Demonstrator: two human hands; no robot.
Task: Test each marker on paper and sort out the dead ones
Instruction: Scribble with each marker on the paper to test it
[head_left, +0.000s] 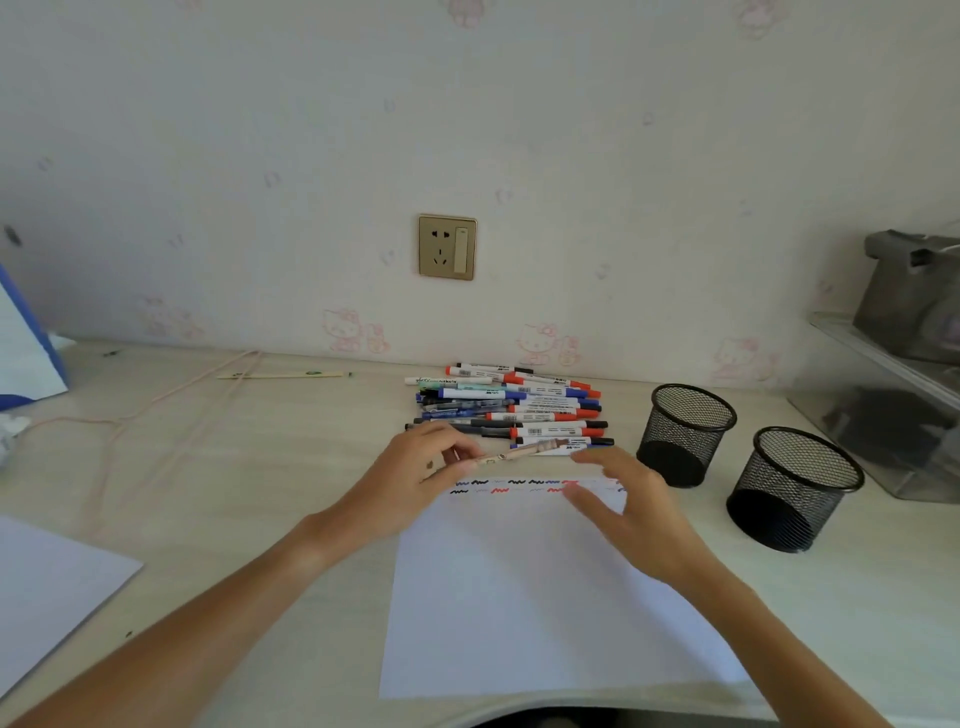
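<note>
- A pale wooden desk (270, 467) fills the lower half of the frame, meeting a wall (519, 130) papered with faint pink cartoon cats.
- A white sheet of paper (519, 597) lies at lower centre; along its top edge run two short rows of black, blue and red squiggles (514, 486).
- A second sheet (52, 587) lies at the lower left edge of the frame.
- A clear plastic bin (883, 415) with a grey object on top sits at the right edge.
- Two black mesh cups (685, 434) stand right of the paper, the nearer one lower right, both showing only dark bottoms.
- The left hand (415, 483) comes in from lower left; its thumb and fingers pinch one end of a tan marker (524, 451), held roughly level just above the paper's top edge.
- The right hand (628, 509) comes in from lower right with its fingers spread and nearly straight, holding nothing, over the paper's upper right corner; its fingertips are close to the marker's free end.
- A pile of markers (509, 405), with red, blue and black caps, lies just beyond the hands at centre.
- A gold wall socket (447, 247) sits above the pile.
- A pink cord (156, 410) trails across the left of the desk.
- A thin stick (283, 374) lies by the wall, left of the pile.
</note>
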